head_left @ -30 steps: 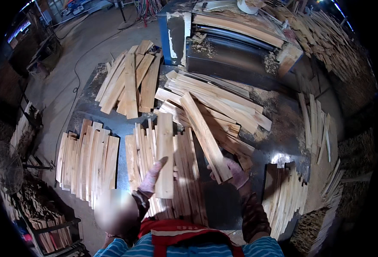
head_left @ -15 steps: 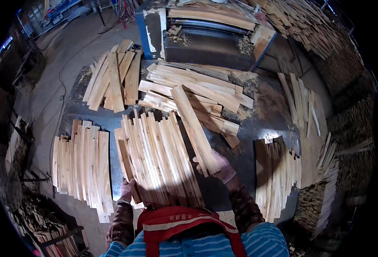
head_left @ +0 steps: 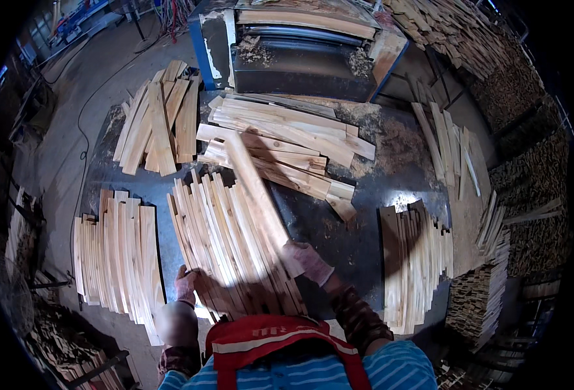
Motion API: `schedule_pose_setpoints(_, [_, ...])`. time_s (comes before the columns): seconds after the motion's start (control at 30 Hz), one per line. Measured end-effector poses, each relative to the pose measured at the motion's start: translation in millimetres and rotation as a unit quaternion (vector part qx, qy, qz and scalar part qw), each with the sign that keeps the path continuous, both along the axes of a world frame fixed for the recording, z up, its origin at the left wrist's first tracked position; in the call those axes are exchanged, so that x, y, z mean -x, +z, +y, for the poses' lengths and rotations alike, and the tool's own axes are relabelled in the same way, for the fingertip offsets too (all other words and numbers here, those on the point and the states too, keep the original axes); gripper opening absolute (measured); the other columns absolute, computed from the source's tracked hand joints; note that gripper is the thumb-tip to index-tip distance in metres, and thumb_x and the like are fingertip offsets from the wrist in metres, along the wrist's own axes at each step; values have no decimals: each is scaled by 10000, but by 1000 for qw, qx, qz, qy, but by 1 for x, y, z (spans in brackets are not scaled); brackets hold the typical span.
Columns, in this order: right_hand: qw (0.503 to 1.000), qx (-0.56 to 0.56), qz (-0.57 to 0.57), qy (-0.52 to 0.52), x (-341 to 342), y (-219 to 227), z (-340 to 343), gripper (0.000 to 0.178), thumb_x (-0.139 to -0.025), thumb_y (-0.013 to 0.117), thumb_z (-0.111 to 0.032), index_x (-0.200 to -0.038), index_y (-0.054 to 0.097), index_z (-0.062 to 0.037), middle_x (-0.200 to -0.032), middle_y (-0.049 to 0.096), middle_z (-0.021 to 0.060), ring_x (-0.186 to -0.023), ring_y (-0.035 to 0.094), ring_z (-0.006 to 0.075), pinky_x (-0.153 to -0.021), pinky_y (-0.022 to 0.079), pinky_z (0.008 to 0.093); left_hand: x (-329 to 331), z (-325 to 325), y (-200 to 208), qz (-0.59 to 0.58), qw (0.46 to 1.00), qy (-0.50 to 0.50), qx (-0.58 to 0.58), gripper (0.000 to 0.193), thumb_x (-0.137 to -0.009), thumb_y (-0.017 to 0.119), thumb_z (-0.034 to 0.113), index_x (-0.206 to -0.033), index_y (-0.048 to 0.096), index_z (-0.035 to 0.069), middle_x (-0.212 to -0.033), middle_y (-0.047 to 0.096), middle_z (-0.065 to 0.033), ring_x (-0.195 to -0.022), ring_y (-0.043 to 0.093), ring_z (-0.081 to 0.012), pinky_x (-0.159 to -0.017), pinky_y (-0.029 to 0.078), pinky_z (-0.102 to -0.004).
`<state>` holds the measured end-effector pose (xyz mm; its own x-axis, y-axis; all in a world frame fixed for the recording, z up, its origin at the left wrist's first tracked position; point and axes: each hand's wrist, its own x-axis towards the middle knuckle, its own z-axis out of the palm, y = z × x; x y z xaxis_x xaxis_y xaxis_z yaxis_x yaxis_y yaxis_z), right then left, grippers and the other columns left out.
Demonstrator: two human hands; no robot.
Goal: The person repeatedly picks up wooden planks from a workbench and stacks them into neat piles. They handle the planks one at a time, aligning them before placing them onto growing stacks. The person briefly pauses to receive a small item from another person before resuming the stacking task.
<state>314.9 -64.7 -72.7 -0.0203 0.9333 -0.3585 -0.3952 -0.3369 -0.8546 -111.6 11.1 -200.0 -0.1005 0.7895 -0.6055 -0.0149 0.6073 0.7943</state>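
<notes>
My right hand, in a pale glove, is closed on the near end of a wooden board. This board is smeared by motion and lies along the right side of a row of narrow boards, over or against its edge. At the row's near left corner, my gloved left hand has its fingers bent around the outermost board. A round blur hides part of my left forearm. The boards in the row stand side by side, pointing away from me, their far ends uneven.
More rows of boards lie at left and right on the dark table. Loose boards and a crossed pile lie farther back. Behind stands a blue-sided machine with rollers and wood shavings. Stacked wood fills the right.
My right hand has swung its board leftward and down to the row. The slanted board at the row's left side now sits closer to the others, with my left hand still beside it.
</notes>
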Motion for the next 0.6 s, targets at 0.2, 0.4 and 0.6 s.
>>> schedule_pose_setpoints(0.2, [977,22,-179,115,51,-30,18,236,-978,598,-237,-1062,683,-33,-941,701,66,-904,651,144,-841,510,304,-70,40,47,232,949,19,-211,778,-831,745,168,-1505,377,43,-1520,418,-162,-1385,415,-260,-1104,395,-369])
schedule_pose_setpoints(0.4, [817,-204,-494,215,85,30,75,691,-907,632,-448,-1431,436,-41,-1237,600,229,-1022,635,397,-842,527,449,-183,77,148,-88,987,-39,-130,612,-906,681,215,-1415,400,24,-1102,643,-128,-924,654,-219,-801,557,-362])
schedule_pose_setpoints(0.6, [775,-203,-595,66,2,-27,163,668,-888,623,-447,-1433,457,-97,-1332,568,217,-1156,603,294,-1032,444,425,-73,106,116,-268,957,-33,-102,713,-762,588,50,-1451,404,42,-1223,613,-243,-910,695,-351,-782,600,-476])
